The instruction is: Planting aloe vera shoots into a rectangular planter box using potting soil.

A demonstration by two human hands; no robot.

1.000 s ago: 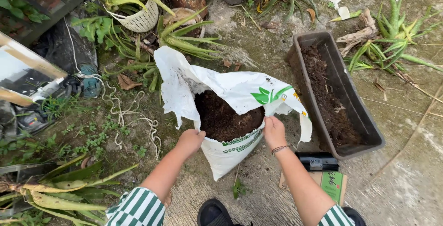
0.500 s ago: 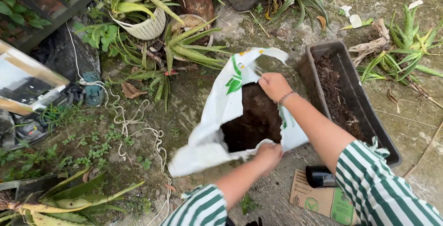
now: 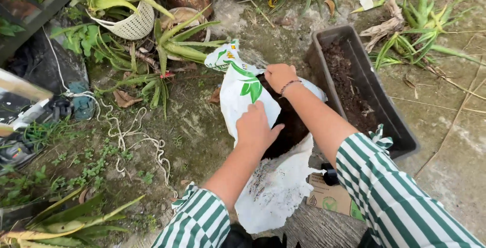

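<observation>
The white soil bag point(image 3: 276, 187) lies on the concrete ground point(image 3: 445, 141), mouth open, holding dark soil point(image 3: 288, 126). The left hand point(image 3: 255, 126) grips its near edge; the right hand point(image 3: 280, 75) clasps the far rim. Just right of the bag stands a dark rectangular planter point(image 3: 400, 136), partly filled with soil. Plants point(image 3: 172, 45) crowd the left side; open concrete lies right.

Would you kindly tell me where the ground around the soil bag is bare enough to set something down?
Bare mossy ground lies between the white soil bag and the white cord. Paving right of the dark trough planter is also free. Behind the bag, plants and the white woven pot crowd in. Both hands, left and right, hold the bag.
</observation>
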